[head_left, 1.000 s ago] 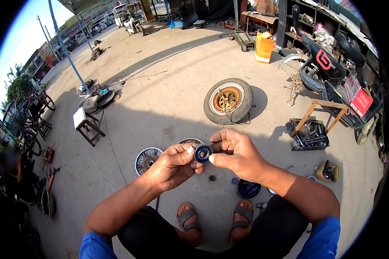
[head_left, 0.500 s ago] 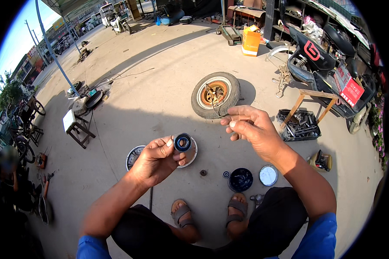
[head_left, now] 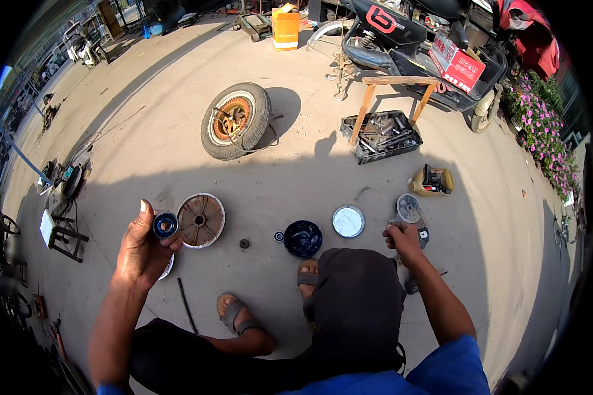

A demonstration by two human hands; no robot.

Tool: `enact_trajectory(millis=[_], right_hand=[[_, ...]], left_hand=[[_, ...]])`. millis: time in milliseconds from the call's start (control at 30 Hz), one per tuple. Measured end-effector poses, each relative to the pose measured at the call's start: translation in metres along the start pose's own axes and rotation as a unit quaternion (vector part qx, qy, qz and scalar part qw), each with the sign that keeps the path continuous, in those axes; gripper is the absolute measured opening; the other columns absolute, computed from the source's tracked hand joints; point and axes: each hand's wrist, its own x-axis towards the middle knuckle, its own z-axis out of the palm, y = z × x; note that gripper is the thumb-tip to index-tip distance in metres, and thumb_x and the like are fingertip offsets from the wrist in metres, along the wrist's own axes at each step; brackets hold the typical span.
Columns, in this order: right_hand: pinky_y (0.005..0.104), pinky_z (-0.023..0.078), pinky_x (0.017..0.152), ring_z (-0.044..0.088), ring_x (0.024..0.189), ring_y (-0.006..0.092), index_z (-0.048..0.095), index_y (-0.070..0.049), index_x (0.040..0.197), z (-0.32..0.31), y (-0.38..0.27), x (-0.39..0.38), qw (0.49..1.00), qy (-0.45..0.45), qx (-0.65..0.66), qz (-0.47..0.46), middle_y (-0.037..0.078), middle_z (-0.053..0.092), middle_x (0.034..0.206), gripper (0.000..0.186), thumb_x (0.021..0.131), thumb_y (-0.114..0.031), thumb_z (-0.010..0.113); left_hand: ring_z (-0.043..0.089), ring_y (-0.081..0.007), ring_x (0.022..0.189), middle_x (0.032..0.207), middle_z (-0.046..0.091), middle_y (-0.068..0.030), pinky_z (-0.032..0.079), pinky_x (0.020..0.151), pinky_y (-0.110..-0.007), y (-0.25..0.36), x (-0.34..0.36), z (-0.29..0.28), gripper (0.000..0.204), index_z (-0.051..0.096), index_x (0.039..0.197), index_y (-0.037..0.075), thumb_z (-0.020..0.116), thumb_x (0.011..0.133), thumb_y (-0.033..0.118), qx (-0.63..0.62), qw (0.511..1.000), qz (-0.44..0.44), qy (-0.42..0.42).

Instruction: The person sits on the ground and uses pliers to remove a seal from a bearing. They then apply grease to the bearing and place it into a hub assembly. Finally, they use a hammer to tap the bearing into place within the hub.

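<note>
My left hand (head_left: pixel 137 257) is raised at the left, gripping a ring-shaped bearing (head_left: pixel 165 234) with dark blue grease on it, thumb pointing up. Just right of it lies a round wheel cover (head_left: pixel 207 232) with a brown, ribbed inside. My right hand (head_left: pixel 406 243) is low at the right with curled fingers; whatever they hold, if anything, is hidden. Close to them are a round grey disc (head_left: pixel 408 206) and a small black-and-white object (head_left: pixel 423 237). Between the hands stand a tub of dark blue grease (head_left: pixel 303 241), a smaller bearing (head_left: pixel 279 236) and a round silvery lid (head_left: pixel 348 222).
A wheel with its tyre (head_left: pixel 260 115) lies farther off on the concrete. A black crate of tools (head_left: pixel 382 155) and a wooden frame (head_left: pixel 402 80) stand beyond, near a scooter (head_left: pixel 382 56). A cut yellow container (head_left: pixel 445 182) sits at right; a rod (head_left: pixel 186 305) lies near my feet.
The view has swung right and downward. My right hand has gone from raised with fingers spread to low at the right, fingers curled. My left hand still holds the bearing.
</note>
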Motion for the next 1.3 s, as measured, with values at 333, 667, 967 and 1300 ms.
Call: enact_trajectory(millis=[333, 667, 967, 1300], right_hand=[[0.0506, 0.055, 0.078, 0.068, 0.087, 0.0426, 0.066, 0.003, 0.092, 0.039, 0.183, -0.081, 0.890, -0.106, -0.435, -0.088, 0.026, 0.068, 0.086, 0.034, 0.086, -0.030, 0.071], [0.0505, 0.053, 0.087, 0.066, 0.100, 0.0435, 0.065, 0.002, 0.105, 0.053, 0.172, -0.049, 0.874, -0.174, -0.450, -0.056, 0.024, 0.070, 0.106, 0.045, 0.079, -0.033, 0.076], [0.0448, 0.056, 0.074, 0.067, 0.077, 0.0344, 0.064, 0.005, 0.101, 0.090, 0.215, -0.007, 0.831, -0.190, -0.516, -0.085, 0.019, 0.067, 0.085, 0.038, 0.078, -0.024, 0.075], [0.0416, 0.055, 0.066, 0.063, 0.065, 0.0276, 0.063, 0.004, 0.101, 0.072, 0.076, 0.002, 0.781, -0.147, -0.607, -0.017, 0.012, 0.060, 0.071, 0.034, 0.079, -0.020, 0.073]], left_hand=[[0.046, -0.0146, 0.068, 0.079, 0.058, -0.0016, 0.041, 0.067, -0.032, 0.005, -0.010, -0.015, 0.029, 0.059, 0.084, 0.009, 0.068, 0.097, 0.033, 0.049, 0.998, 0.027, 0.001], [0.044, -0.0134, 0.073, 0.081, 0.051, -0.0008, 0.040, 0.071, -0.032, 0.026, -0.061, -0.040, 0.015, 0.058, 0.090, 0.005, 0.066, 0.097, 0.016, 0.075, 0.992, 0.101, 0.011], [0.039, -0.0109, 0.066, 0.070, 0.044, 0.0020, 0.038, 0.063, -0.029, 0.050, -0.049, -0.115, 0.027, 0.056, 0.081, 0.008, 0.063, 0.101, 0.024, 0.141, 0.973, 0.126, 0.136], [0.056, -0.0114, 0.067, 0.076, 0.065, -0.0037, 0.046, 0.061, -0.030, -0.009, -0.027, -0.251, 0.027, 0.071, 0.092, -0.003, 0.071, 0.096, 0.024, 0.309, 0.909, 0.076, 0.271]])
